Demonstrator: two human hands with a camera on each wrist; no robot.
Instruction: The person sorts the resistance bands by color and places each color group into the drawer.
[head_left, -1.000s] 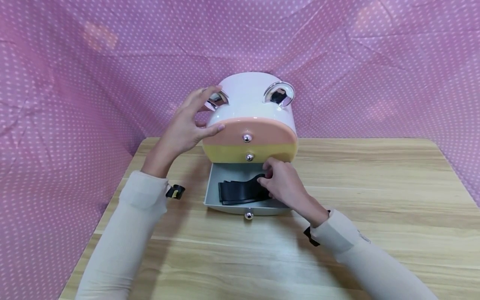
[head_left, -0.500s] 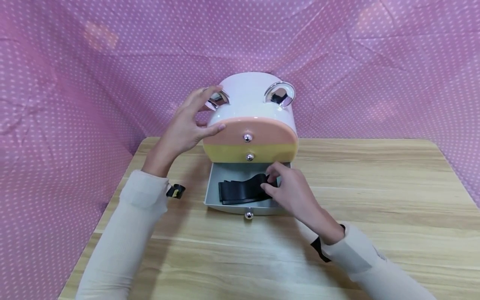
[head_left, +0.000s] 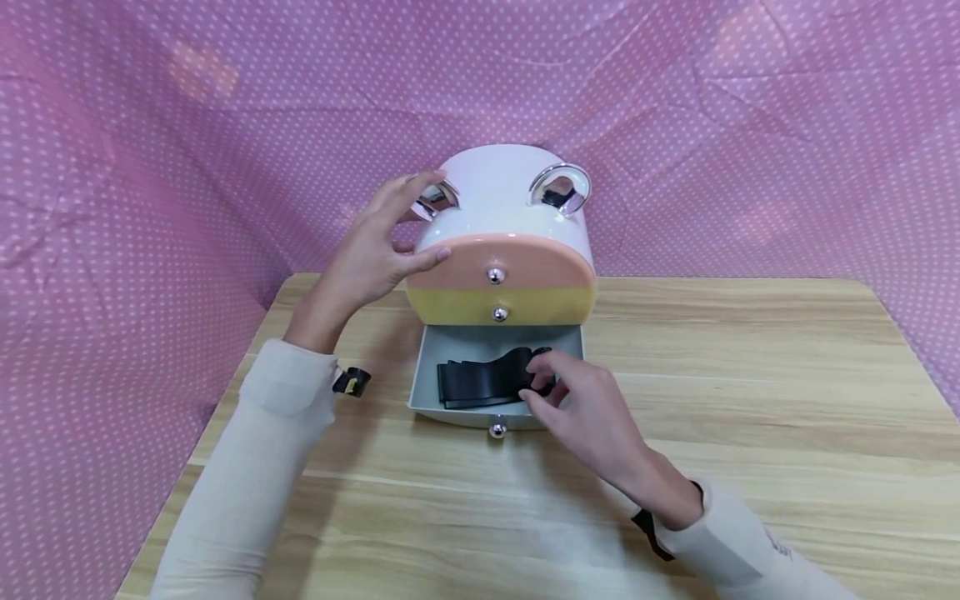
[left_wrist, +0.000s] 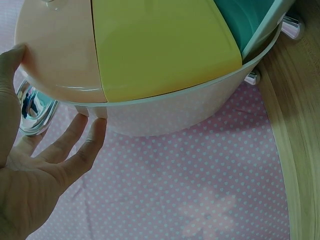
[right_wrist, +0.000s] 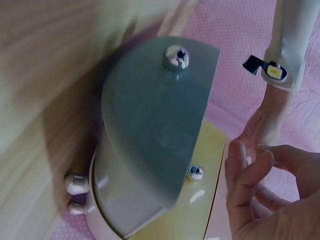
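Observation:
A white mini chest of drawers [head_left: 498,196] with silver ring-shaped ears stands on the table, with a peach drawer front [head_left: 457,267] above a yellow one [head_left: 457,306]. My left hand [head_left: 363,262] grips its left side: the thumb lies on the peach front, the fingers behind at the side and ear. In the left wrist view, fingertips of the left hand [left_wrist: 40,185] touch the white shell. The grey-green bottom drawer [head_left: 461,340] is pulled out. A folded black strap-like piece [head_left: 483,382] lies in it. My right hand [head_left: 596,412], fingers loosely bent, hovers over the drawer's right front corner, holding nothing.
The wooden table [head_left: 750,400] extends around the chest. Pink dotted cloth [head_left: 300,125] hangs behind and at the sides. Silver knobs stick out from the drawer fronts, including the bottom knob [head_left: 497,431]. Dark straps sit at both wrists.
My right hand has let go of the black piece and drawn back toward the front right. The black piece stays in the drawer. My left hand keeps its place.

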